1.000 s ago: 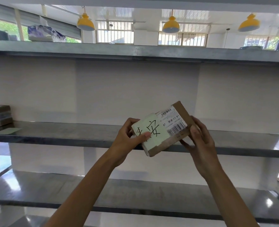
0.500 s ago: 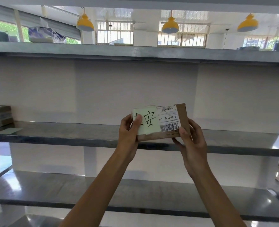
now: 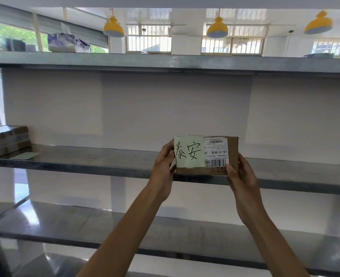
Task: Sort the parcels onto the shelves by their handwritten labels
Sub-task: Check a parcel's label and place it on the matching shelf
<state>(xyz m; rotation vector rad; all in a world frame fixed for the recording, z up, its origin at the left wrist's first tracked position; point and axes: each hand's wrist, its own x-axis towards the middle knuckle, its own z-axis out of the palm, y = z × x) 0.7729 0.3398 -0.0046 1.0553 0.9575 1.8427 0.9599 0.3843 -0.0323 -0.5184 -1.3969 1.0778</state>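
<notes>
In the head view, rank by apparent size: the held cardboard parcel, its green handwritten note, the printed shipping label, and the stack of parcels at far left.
1. Held cardboard parcel
2. Stack of parcels, farther away and cropped, so unsure
3. Green handwritten note
4. Printed shipping label, close to the note

Both bare forearms are reaching forward and up. The left hand (image 3: 163, 164) and the right hand (image 3: 240, 174) are facing each other, fingers curled, thumbs pressing inward in a grip.
</notes>
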